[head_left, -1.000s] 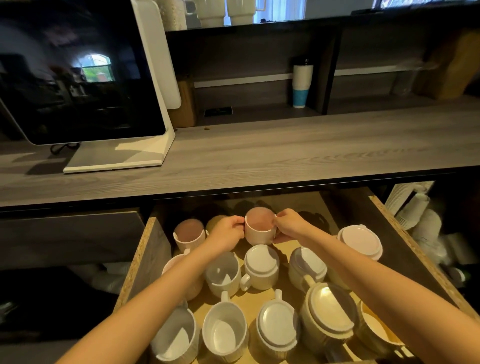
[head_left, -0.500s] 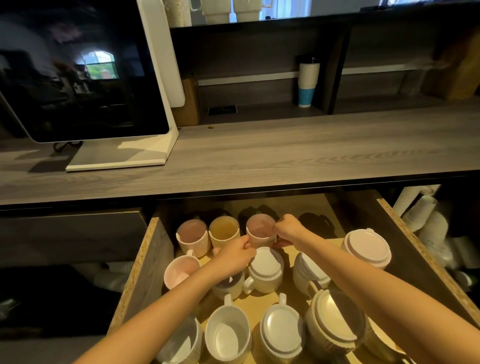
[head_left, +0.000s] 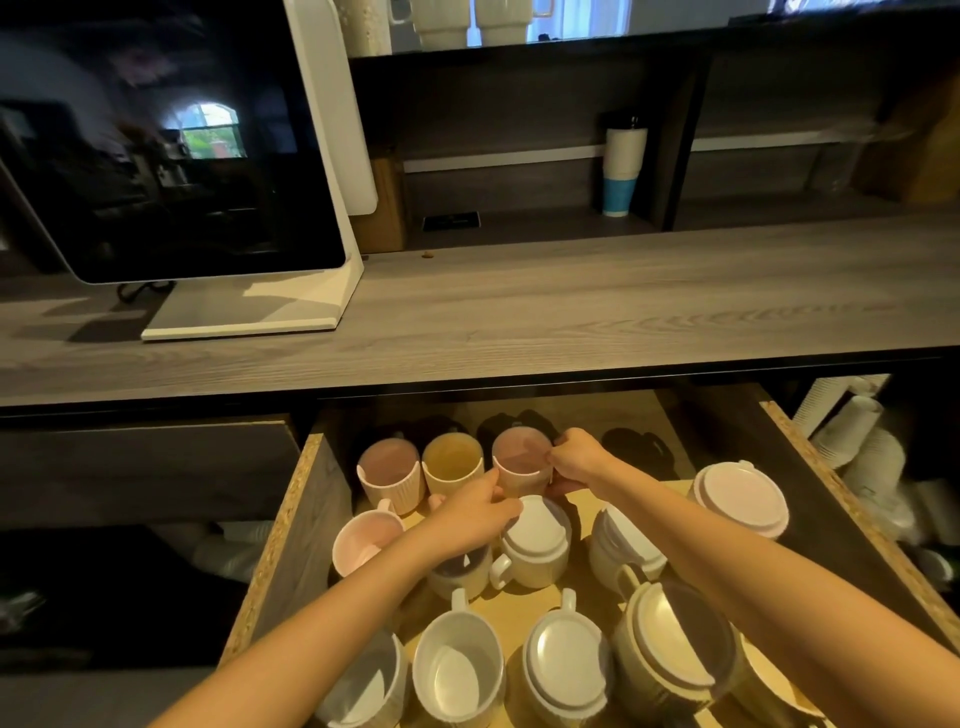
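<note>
An open wooden drawer (head_left: 291, 519) under the counter holds several mugs. In its back row stand a pink ribbed mug (head_left: 388, 470), a yellow mug (head_left: 451, 464) and a third pinkish mug (head_left: 519, 457). My right hand (head_left: 576, 462) grips that third mug at its right side, fingers curled on the rim. My left hand (head_left: 475, 514) lies just in front of it, fingertips touching its lower left side and resting over a lidded white mug (head_left: 535, 540).
More white mugs, some with lids, fill the drawer's front (head_left: 457, 670). A pale lidded mug (head_left: 740, 499) sits at the right. A monitor on a white stand (head_left: 171, 156) occupies the grey counter (head_left: 571, 301). Stacked paper cups (head_left: 852, 431) lie right of the drawer.
My left hand has drawn back from the back row toward the front, uncovering the yellow mug. The pinkish mug has come down into the back row, my right hand still on it.
</note>
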